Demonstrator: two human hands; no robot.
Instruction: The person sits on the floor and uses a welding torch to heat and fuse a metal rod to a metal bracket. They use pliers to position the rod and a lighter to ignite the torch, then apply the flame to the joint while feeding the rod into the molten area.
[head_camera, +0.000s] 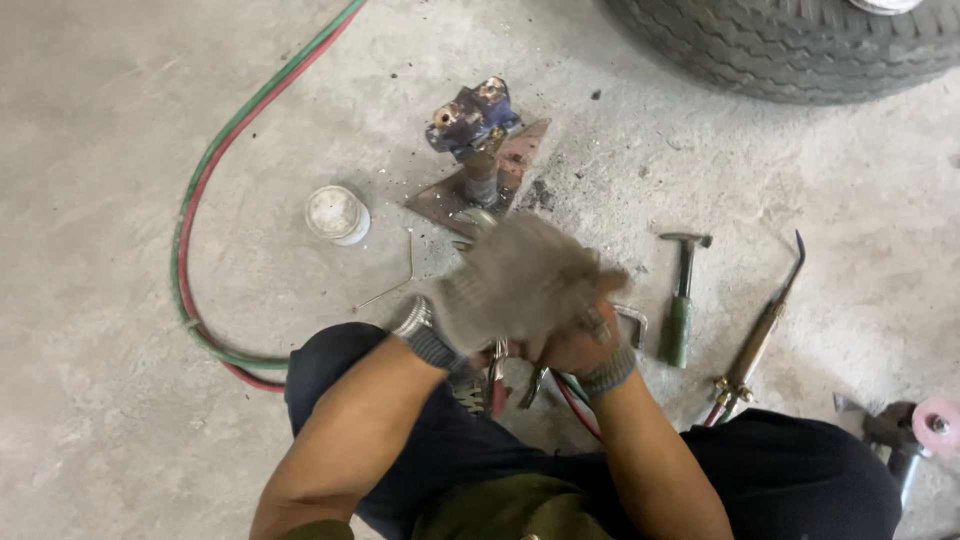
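My left hand (515, 280), in a grey knit glove and blurred, lies over my right hand (585, 348) in front of my knees. My right hand wears a glove with a dark cuff at the wrist, and its fingers are hidden under the left hand. The left fingers seem to grip the right hand's glove. A watch (412, 318) sits on my left wrist. Red-handled pliers (497, 385) lie on the floor just under the hands. Beyond the hands, a blue valve-like part (472, 115) stands on a rusty plate (520, 150).
A green-handled hammer (681, 300) and a cutting torch (760, 335) lie to the right. Green and red hoses (190, 215) curve along the left. A white round lid (337, 214), a thin bent wire (405, 275), a tyre (790, 40) and a grinder with a pink disc (935, 425) are nearby.
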